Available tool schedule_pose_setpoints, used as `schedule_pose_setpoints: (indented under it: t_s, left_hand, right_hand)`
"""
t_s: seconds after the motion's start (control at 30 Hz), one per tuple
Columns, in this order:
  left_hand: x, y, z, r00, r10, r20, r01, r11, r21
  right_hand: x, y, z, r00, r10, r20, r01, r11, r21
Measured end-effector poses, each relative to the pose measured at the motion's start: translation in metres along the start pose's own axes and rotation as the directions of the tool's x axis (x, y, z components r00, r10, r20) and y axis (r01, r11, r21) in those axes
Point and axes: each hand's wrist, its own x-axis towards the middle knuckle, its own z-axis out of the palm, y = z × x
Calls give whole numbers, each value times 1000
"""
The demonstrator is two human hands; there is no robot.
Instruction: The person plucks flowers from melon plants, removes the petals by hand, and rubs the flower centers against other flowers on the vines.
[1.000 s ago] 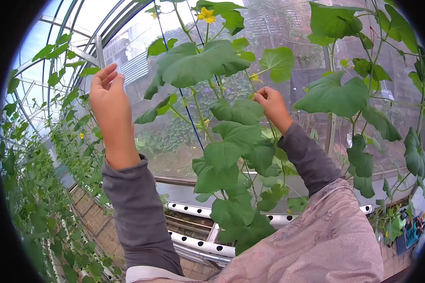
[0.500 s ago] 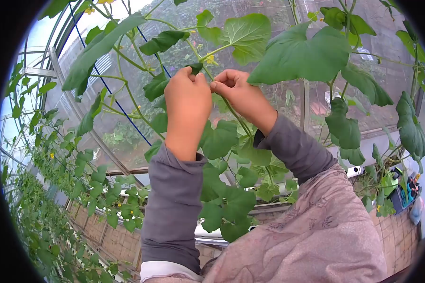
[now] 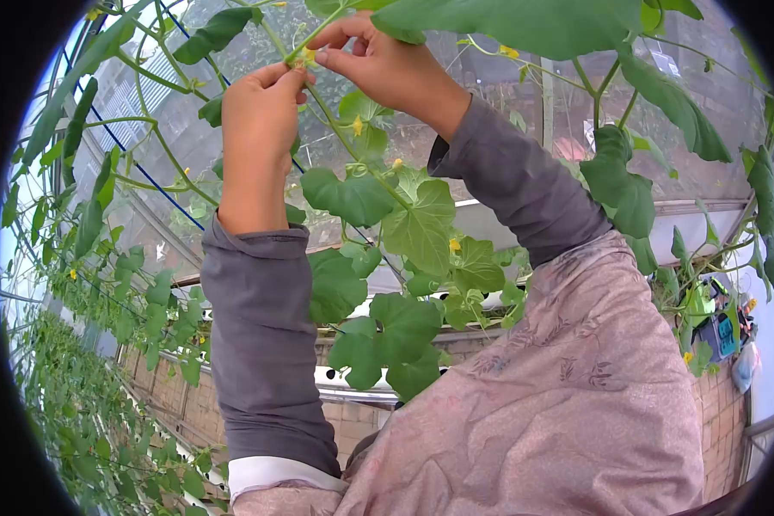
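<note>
A green vine stem (image 3: 334,123) slants down to the right past both hands, with broad leaves and small yellow flowers. My left hand (image 3: 258,138) is raised at the upper left, its thumb and fingers pinched at a node on the stem. Just right of it, my right hand (image 3: 391,69) reaches in with thumb and index finger curled close together at the same node. A small yellow flower (image 3: 309,55) shows between the two sets of fingertips. Whatever the right fingertips hold is too small to make out. A large leaf (image 3: 525,26) overhangs the right hand.
Blue strings (image 3: 138,163) run diagonally at the left beside other vines. Behind is a mesh wall (image 3: 490,95). Below are more leaves (image 3: 404,327), a white growing channel (image 3: 353,391) and brick paving (image 3: 172,396). A crate of items (image 3: 721,331) stands at the lower right.
Both hands have moved up and left in the view, and the surrounding plants have shifted in the picture. A yellow flower now shows at the fingertips.
</note>
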Motion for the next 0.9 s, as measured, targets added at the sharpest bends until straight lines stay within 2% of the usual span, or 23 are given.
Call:
schedule_pose_setpoints:
  t_s: [0.03,0.07,0.13,0.17,0.23,0.27,0.37,0.43,0.63,0.7,0.77,0.83,0.9]
  left_hand:
    - [1,1,-1,1000,13,8,-13,1000,3]
    - [1,3,-2,999,27,17,-28,1000,5]
    - [3,4,-4,1000,4,28,-4,1000,-13]
    - [4,3,-5,1000,-2,29,3,1000,-26]
    - [9,-2,-9,999,-27,32,28,999,-24]
    - [11,-2,-11,998,-25,52,25,1000,-6]
    - [18,-9,-18,994,-29,104,29,1000,3]
    - [22,-12,-20,996,-47,81,51,997,-52]
    - [27,-17,-29,991,-73,111,76,997,-21]
    - [32,-23,-36,990,-95,107,98,995,-23]
    - [35,-26,-39,984,-142,105,141,990,24]
    - [36,-27,-41,984,-152,99,150,988,23]
    - [35,-29,-41,983,-163,88,161,987,28]
  right_hand:
    - [4,2,2,998,-58,9,58,998,-15]
    - [6,5,4,999,-39,16,39,999,-22]
    - [9,7,9,986,-160,-36,160,987,-9]
    - [10,7,10,989,-142,-29,141,990,-14]
    - [14,-1,10,998,-47,40,38,978,207]
    - [14,-1,9,994,20,112,-44,977,210]
    - [17,4,12,990,16,143,-49,972,228]
    - [18,3,15,990,26,139,-53,979,198]
    - [-5,-10,1,990,101,97,-105,994,38]
    - [-34,8,-8,971,81,225,-29,974,-226]
    - [-77,-7,-40,881,189,433,-7,922,-387]
    - [-121,-12,-55,742,322,588,-119,927,-357]
    - [-164,-5,-58,690,275,670,-194,961,-195]
